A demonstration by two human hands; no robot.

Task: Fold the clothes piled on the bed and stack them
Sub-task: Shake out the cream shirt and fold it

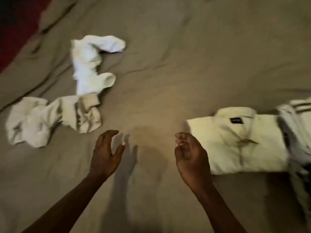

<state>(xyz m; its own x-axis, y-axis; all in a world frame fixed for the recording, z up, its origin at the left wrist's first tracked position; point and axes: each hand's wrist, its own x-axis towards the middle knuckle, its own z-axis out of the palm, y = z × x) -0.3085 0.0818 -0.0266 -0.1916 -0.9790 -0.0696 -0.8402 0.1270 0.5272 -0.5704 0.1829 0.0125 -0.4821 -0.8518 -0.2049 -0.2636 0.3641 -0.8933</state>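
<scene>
A folded cream shirt [235, 140] with a dark collar label lies on the bed at the right, on top of a striped garment [297, 125]. White socks [90, 64] lie loose at the upper left. Below them sits a crumpled off-white pair of socks [53, 116]. My left hand [106, 153] hovers over the sheet with relaxed fingers, holding nothing, a short way right of the off-white socks. My right hand [190, 157] hovers palm inward with loosely curled fingers, empty, just left of the folded shirt.
The tan bed sheet [168, 56] is wrinkled and spreads across the whole view. A dark red cover [15, 26] shows at the upper left corner.
</scene>
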